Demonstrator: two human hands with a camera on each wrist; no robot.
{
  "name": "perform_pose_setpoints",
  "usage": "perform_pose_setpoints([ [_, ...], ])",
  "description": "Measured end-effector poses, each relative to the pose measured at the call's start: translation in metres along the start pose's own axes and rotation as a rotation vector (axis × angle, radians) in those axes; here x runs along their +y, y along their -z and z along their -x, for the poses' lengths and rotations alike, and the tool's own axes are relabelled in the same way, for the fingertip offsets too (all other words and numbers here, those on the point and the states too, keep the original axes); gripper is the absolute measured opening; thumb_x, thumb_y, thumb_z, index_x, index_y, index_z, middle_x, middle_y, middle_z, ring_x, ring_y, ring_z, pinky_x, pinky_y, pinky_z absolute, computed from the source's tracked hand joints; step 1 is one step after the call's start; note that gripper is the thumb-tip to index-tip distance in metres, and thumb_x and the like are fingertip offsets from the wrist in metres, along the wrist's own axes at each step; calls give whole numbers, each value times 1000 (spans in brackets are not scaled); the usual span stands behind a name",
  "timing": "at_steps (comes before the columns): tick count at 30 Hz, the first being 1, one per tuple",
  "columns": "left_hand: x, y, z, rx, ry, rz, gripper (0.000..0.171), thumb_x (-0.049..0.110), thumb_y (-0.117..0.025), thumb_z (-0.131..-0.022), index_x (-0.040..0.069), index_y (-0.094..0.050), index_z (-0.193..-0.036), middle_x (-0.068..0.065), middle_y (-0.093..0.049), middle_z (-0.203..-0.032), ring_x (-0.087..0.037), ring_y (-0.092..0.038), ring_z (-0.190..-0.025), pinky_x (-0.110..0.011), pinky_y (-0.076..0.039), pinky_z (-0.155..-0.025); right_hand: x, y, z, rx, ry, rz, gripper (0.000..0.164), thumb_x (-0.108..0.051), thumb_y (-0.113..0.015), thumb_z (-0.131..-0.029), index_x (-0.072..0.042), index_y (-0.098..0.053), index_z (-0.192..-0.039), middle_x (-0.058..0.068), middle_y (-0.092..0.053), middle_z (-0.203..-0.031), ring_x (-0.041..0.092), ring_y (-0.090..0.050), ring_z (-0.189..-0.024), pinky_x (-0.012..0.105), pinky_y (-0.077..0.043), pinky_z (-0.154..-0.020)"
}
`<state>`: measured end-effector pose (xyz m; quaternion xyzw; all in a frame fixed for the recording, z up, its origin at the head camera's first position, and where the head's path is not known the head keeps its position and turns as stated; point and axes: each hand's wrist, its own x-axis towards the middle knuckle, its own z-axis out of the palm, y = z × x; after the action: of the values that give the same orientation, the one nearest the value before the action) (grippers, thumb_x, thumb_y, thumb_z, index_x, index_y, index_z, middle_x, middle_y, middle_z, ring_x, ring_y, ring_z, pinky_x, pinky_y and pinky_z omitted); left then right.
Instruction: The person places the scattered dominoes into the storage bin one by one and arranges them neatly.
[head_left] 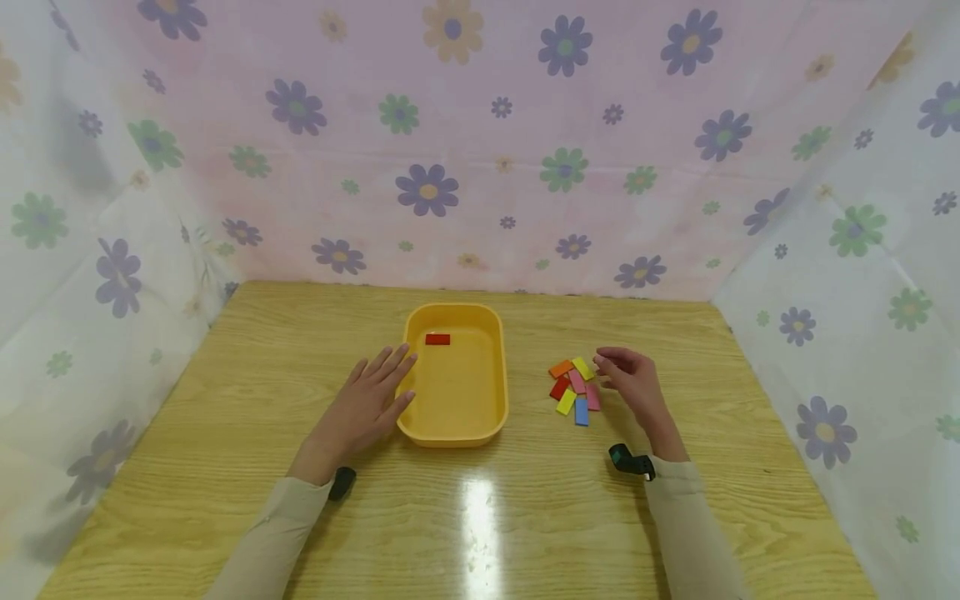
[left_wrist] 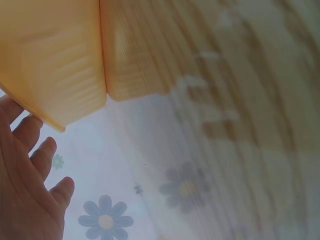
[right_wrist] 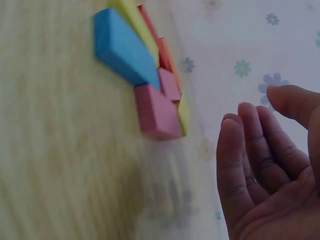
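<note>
A yellow plastic tub (head_left: 452,441) stands on the table, with one red block (head_left: 438,339) lying inside near its far left corner. My left hand (head_left: 363,400) rests along the tub's left rim, fingers spread and straight. In the left wrist view those fingers (left_wrist: 40,160) lie beside the tub's wall (left_wrist: 75,85). Right of the tub is a loose cluster of blocks, among them a blue block (head_left: 582,412), a pink block (head_left: 592,397) and an orange block (head_left: 560,368). Close to the cluster's right side, my right hand (head_left: 633,383) holds nothing, its fingers loosely bent and thumb apart.
The wooden table (head_left: 570,517) meets a flowered cloth (head_left: 480,225) at the back, and similar cloth hangs on both sides. Dark wrist devices, such as the right wrist camera (head_left: 632,461), stick out inward from the sleeves.
</note>
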<state>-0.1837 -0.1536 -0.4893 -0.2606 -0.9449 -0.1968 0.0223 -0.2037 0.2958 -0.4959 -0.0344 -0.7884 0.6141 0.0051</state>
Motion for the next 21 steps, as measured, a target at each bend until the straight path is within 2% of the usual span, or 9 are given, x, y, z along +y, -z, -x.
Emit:
perform_pose_setpoints([
  [3, 1, 1, 0, -5, 4, 2, 63, 41, -45, -108, 13, -27, -162, -6, -21, -170, -32, -17, -157, -61, -11, -124, 3, 3, 6, -10, 14, 141, 40, -21, -63, -102, 9, -63, -128, 30, -66, -119, 20, -69, -94, 24, -60, -75],
  [6, 2, 2, 0, -12, 6, 0, 63, 41, -45, -109, 13, -26, -163, -6, -21, -170, -32, -16, -157, -61, -11, -124, 2, 4, 12, -9, 21, 299, 35, -21, -65, -102, 7, -67, -123, 26, -69, -114, 24, -68, -94, 21, -57, -73],
  [10, 2, 2, 0, -19, 9, 0, 64, 41, -44, -109, 13, -25, -163, -6, -20, -170, -32, -16, -157, -61, -11, -124, -1, 1, 19, -11, 3, 473, 33, -23, -67, -99, 5, -70, -117, 20, -70, -106, 27, -65, -93, 24, -52, -72],
  [16, 1, 1, 0, -23, 11, -2, 64, 41, -44, -109, 14, -24, -163, -5, -18, -170, -31, -15, -157, -60, -10, -125, 0, -4, 23, -40, -50, 580, 32, -24, -71, -96, 5, -70, -109, 17, -70, -97, 27, -64, -88, 31, -52, -72],
  [21, 1, 0, -1, -26, 10, 9, 64, 40, -44, -109, 14, -24, -163, -5, -18, -170, -32, -14, -157, -61, -9, -125, 1, -7, 23, -63, -84, 628, 33, -25, -73, -94, 5, -68, -108, 17, -70, -99, 27, -63, -86, 39, -55, -78],
])
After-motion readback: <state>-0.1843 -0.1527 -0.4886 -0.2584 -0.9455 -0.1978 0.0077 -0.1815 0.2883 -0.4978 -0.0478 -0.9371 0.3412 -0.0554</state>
